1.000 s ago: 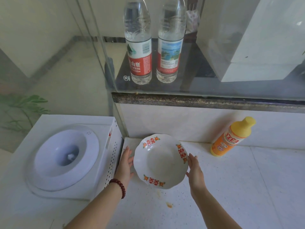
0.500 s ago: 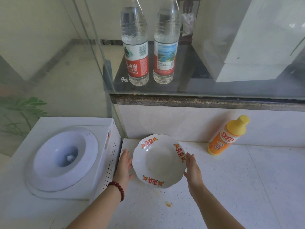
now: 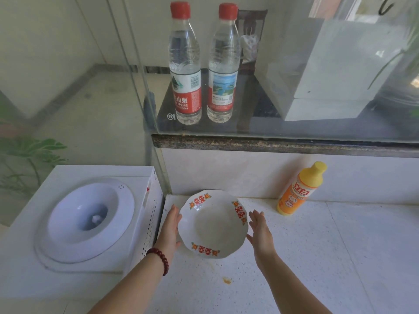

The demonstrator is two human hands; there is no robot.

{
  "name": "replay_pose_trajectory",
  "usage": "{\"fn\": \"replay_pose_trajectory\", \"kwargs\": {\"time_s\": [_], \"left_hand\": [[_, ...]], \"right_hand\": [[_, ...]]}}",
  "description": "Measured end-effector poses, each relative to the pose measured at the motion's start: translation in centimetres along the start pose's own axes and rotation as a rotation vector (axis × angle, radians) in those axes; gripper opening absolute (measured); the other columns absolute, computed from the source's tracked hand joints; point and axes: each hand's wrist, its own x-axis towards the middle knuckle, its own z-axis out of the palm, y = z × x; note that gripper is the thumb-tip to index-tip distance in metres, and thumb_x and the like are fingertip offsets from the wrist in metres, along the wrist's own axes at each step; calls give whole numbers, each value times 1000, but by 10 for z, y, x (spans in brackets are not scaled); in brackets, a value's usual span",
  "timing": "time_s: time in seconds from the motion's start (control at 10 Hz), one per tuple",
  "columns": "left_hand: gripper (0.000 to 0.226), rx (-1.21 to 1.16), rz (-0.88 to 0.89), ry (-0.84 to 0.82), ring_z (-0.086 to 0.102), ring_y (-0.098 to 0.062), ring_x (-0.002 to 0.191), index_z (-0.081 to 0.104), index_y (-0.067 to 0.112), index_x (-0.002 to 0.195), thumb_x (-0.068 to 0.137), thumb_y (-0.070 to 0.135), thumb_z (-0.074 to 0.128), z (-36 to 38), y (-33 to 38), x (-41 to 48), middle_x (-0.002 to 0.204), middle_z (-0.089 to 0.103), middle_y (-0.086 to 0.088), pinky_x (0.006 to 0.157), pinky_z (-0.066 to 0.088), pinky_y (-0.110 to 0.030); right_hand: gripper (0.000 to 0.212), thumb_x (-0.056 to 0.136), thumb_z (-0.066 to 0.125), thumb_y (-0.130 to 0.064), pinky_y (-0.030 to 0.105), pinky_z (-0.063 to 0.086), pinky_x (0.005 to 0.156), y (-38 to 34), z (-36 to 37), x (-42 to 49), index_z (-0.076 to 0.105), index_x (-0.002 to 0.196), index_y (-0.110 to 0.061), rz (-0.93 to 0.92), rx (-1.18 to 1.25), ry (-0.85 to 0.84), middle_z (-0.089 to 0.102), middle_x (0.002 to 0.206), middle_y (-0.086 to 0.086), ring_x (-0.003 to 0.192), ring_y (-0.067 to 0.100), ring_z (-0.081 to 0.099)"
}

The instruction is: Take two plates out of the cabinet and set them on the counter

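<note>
**Plate on Counter, Hands at Both Sides**

The white speckled counter [image 3: 317, 257] carries all items. A white water dispenser top [image 3: 86, 220] adjoins its left edge. The plate [image 3: 212, 223], white with red-orange rim motifs, sits at the counter's rear left corner. The left hand [image 3: 170, 227] touches the plate's left rim, fingers extended and together. The right hand [image 3: 260, 232] is just beside the right rim, fingers spread, gripping nothing. An orange detergent bottle [image 3: 299, 189] leans against the back wall.

I see one plate [image 3: 212, 224]: white, deep, with a wavy rim and three red-and-orange flower prints around its edge. It sits right side up on the speckled white counter [image 3: 317, 257], near the counter's left edge and close to its back edge.
</note>
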Motion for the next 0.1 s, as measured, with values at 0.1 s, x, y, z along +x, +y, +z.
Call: {"fn": "replay_pose_trajectory", "kwargs": {"time_s": [0.1], "left_hand": [[65,24,11,-30,22,-20,141,25,27,146,90,60,26,0,3,-5,154,27,4,110,17,-47]], "right_hand": [[56,97,21,-48,49,20,115,-6,-2,-10,30,144,-19,-6,-3,-13,31,154,1,141,20,26]]}}
